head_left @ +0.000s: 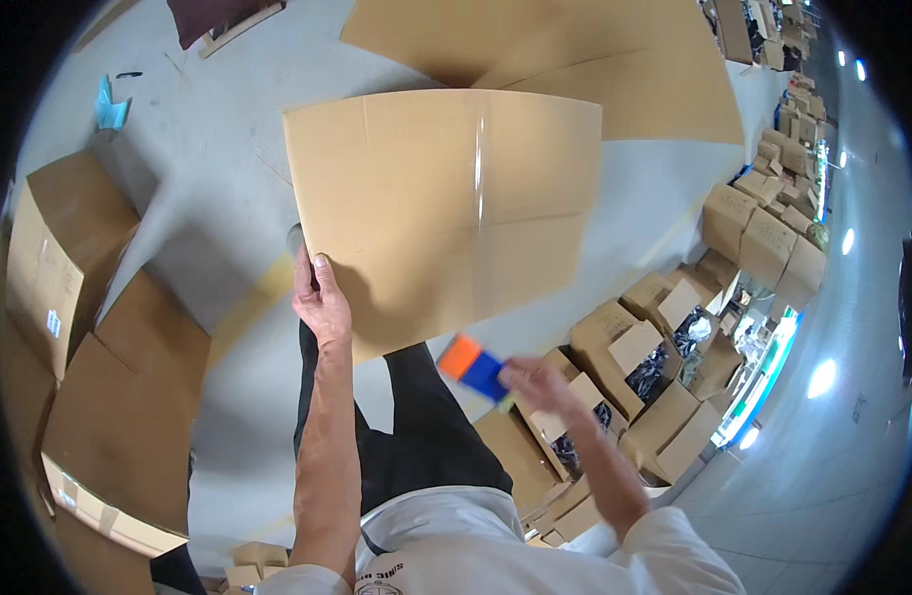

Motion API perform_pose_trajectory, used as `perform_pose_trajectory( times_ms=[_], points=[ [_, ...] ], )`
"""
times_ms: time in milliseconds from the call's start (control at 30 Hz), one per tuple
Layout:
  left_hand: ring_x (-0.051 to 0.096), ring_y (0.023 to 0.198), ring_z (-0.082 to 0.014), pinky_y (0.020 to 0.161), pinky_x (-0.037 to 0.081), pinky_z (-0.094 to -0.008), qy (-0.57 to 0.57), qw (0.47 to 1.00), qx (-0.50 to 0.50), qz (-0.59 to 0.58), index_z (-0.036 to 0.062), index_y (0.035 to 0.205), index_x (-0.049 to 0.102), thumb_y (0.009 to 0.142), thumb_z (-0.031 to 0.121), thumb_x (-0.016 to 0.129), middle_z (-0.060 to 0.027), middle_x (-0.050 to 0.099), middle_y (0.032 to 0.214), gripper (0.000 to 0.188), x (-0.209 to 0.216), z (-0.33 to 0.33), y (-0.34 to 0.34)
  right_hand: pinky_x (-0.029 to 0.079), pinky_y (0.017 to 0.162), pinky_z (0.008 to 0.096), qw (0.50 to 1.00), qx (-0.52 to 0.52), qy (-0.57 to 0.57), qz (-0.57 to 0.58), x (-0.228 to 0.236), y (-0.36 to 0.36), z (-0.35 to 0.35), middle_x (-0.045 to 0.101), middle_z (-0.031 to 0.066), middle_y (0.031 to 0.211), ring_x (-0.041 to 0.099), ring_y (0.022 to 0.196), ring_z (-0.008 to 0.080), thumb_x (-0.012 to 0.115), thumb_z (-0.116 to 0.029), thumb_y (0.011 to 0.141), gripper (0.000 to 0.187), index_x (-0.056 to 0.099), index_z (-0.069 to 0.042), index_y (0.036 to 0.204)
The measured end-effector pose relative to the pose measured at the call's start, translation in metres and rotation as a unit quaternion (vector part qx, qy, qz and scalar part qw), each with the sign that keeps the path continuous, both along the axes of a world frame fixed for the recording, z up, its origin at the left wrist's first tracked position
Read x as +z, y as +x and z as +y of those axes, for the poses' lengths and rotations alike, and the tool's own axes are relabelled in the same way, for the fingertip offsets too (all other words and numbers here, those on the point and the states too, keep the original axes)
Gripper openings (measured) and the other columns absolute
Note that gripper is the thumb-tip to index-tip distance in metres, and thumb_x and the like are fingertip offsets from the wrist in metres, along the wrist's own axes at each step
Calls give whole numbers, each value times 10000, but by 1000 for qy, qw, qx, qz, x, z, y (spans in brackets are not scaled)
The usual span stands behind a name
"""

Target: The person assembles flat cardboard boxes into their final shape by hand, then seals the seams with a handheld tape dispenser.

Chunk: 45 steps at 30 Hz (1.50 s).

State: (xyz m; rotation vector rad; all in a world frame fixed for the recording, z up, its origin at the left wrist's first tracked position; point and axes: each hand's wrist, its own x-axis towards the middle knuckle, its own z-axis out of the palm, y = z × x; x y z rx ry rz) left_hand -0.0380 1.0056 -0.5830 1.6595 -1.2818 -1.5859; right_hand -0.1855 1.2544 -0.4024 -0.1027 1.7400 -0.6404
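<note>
Grey floor (218,109) beside boxes (761,233), left grip (323,305) on cardboard (406,188), right grip (541,384) on blue object (482,374)

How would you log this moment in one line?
left hand: grips cardboard panel | right hand: holds blue-orange object | object: blurred

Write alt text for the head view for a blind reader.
A person's left hand holds a large cardboard piece by its edge; the right hand holds a blurred orange-and-blue object. Cardboard boxes stand on both sides.
</note>
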Motion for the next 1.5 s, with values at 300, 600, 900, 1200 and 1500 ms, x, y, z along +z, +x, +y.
perform_pose_trajectory(
  times_ms=[300, 600, 900, 1200, 1500],
  points=[
    [593, 1110, -225, 966, 453, -327, 40, 997, 19, -67, -41, 1247, 590, 1009, 280, 519, -165, 645, 1207, 405, -4, 11, -10, 383, 563, 321, 964, 141, -63, 216, -93, -153, -120, 477, 1, 641, 445, 622, 104, 432, -343, 1014, 445, 559, 9, 771],
    [590, 972, -168, 899, 463, -317, 84, 991, 85, 66, -9, 1082, 651, 1022, 373, 497, -63, 663, 1030, 416, 67, 65, -62, 394, 601, 358, 937, 179, -211, 212, -135, -158, -112, 487, 115, 654, 464, 622, 172, 438, -325, 1016, 453, 508, 25, 736],
    [605, 838, -113, 828, 498, -306, 306, 855, 159, 387, 38, 987, 689, 955, 225, 642, -30, 681, 929, 196, 56, 93, -106, 408, 623, 385, 922, 217, -237, 216, -133, -160, -117, 504, 137, 639, 500, 616, 227, 465, -348, 1002, 474, 516, 33, 724],
    [522, 715, -89, 683, 439, -241, -18, 952, 285, 112, -2, 867, 642, 938, 132, 641, -19, 606, 786, 152, 28, -7, 33, 386, 718, 392, 768, 446, -331, 320, -113, -154, -164, 441, 128, 565, 438, 556, 292, 651, -401, 865, 474, 471, -36, 621],
    [542, 661, -90, 638, 453, -239, 79, 967, 240, 29, -21, 856, 652, 928, 131, 654, -25, 622, 740, 168, -45, -65, 49, 376, 641, 399, 784, 407, -319, 343, -124, -109, -175, 452, 127, 541, 429, 522, 300, 673, -348, 864, 467, 467, -48, 571]
  ],
)
